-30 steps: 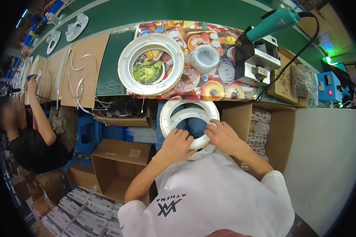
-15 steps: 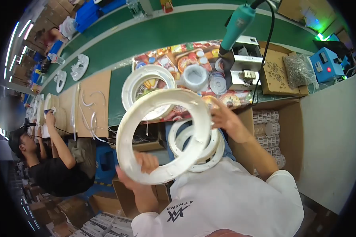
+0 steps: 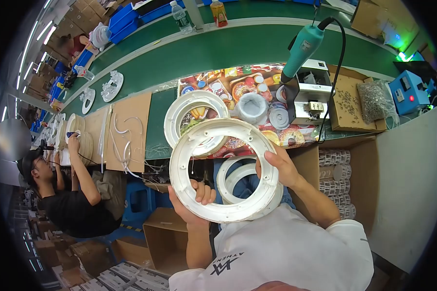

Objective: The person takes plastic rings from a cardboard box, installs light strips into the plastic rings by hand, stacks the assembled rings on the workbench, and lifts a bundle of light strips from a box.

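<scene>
A large white ring is held up in front of my torso, tilted toward the camera. My left hand grips its lower left rim, fingers through the opening. On the right rim, my right hand holds it with the thumb on the face. Behind it, more white rings rest on my lap. Another white ring lies on the patterned mat, partly covered by the held one. A plastic-lined cup stands to the right of that ring.
A teal hand tool hangs over a metal device. Beyond are a box of screws and a blue unit. Cardboard with white wires lies left. A co-worker sits at far left. An open carton holds white parts.
The large ring has been lifted from my lap area and turned toward the camera, with both hands now on its rim. The camera view has shifted, showing more of the bench's far side.
</scene>
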Demonstrator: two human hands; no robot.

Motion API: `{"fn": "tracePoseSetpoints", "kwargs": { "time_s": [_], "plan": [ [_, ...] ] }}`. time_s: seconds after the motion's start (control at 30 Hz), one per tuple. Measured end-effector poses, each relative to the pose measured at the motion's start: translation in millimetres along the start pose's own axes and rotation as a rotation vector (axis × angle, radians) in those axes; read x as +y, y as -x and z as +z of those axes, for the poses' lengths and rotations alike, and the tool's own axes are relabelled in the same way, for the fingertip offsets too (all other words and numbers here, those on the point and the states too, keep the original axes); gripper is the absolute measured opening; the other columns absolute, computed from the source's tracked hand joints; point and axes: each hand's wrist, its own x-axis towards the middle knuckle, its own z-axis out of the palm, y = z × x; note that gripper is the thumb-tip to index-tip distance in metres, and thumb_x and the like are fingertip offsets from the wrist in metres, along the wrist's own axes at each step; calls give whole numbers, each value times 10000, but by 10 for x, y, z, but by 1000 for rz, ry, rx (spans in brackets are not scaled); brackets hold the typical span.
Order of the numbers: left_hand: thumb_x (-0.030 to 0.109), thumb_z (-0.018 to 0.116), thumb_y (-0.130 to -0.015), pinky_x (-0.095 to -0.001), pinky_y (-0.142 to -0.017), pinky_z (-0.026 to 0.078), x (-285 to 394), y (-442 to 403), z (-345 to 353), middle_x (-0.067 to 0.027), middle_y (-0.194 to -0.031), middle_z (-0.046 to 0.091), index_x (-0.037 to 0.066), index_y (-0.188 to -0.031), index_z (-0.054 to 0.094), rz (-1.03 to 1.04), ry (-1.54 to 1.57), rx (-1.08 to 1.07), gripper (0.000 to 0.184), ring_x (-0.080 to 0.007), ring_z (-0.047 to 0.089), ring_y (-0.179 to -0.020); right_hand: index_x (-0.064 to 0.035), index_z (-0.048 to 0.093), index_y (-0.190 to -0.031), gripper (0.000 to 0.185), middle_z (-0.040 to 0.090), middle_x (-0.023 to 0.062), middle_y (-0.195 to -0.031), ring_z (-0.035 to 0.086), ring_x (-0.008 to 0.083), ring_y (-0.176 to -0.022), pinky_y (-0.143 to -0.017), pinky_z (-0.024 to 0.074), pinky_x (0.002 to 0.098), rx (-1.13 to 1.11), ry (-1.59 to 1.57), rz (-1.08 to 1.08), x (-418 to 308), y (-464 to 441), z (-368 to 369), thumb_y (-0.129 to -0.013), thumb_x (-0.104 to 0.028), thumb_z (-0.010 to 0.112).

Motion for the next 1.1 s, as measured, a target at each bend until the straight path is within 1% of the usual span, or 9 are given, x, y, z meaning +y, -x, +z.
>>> {"fn": "tracePoseSetpoints", "kwargs": {
  "time_s": [0.13,0.2,0.23,0.3,0.6,0.73,0.77,1.03,1.1],
  "plan": [
    [644,315,-891,-285,-518,302,2,4,8,-19,-556,405,29,-885,552,-7,-20,51,659,-137,372,-506,12,458,-1152,525,591,91,-645,559,118,-544,-494,434,232,7,16,30,39,-9,-28,-926,-458,404],
    [635,312,-896,-282,-521,300,7,2,27,-18,-559,404,28,-887,550,-6,-23,66,651,-135,368,-507,7,388,-1295,500,567,66,-660,550,113,-564,-519,434,227,-6,-83,8,88,-21,-46,-960,-365,411],
    [630,307,-899,-281,-525,298,14,-2,31,-18,-563,403,31,-889,547,-4,-47,71,645,-136,362,-508,3,405,-1275,473,572,73,-657,550,121,-552,-508,435,230,-1,-82,10,76,-16,-42,-967,-356,390],
    [633,300,-899,-283,-532,303,21,-15,21,-19,-567,402,33,-886,543,-16,-39,84,648,-138,359,-510,1,540,-1085,568,579,95,-613,541,126,-490,-455,427,232,95,-47,24,144,-38,-13,-938,-509,338],
    [617,287,-911,-297,-554,327,39,-42,2,-28,-575,405,36,-883,540,-35,3,76,635,-150,369,-526,-15,577,-1030,634,549,93,-549,517,141,-424,-397,424,251,144,-159,63,292,-79,-55,-937,-558,262],
    [584,285,-927,-308,-589,342,45,-43,69,-49,-603,414,28,-921,541,-67,33,130,612,-167,381,-560,-23,581,-943,605,520,81,-496,475,143,-357,-326,384,249,269,-253,113,208,-147,47,-956,-525,243],
    [574,283,-932,-310,-593,345,52,-57,85,-52,-606,414,25,-926,541,-73,41,139,607,-171,382,-566,-26,553,-990,585,534,68,-561,520,160,-438,-405,415,263,173,-232,107,225,-141,-34,-952,-536,267],
    [518,259,-956,-318,-577,345,63,-91,34,-71,-617,431,-3,-978,576,-69,57,143,609,-192,389,-571,-17,573,-974,550,525,73,-521,493,152,-394,-380,407,254,242,-185,108,178,-177,31,-966,-461,249],
    [500,232,-973,-358,-623,409,69,-110,-41,-93,-628,474,8,-1019,585,-56,-28,118,607,-225,461,-594,-21,577,-964,559,519,73,-510,494,151,-399,-384,407,251,265,-165,123,191,-174,5,-966,-468,242]
  ]
}}
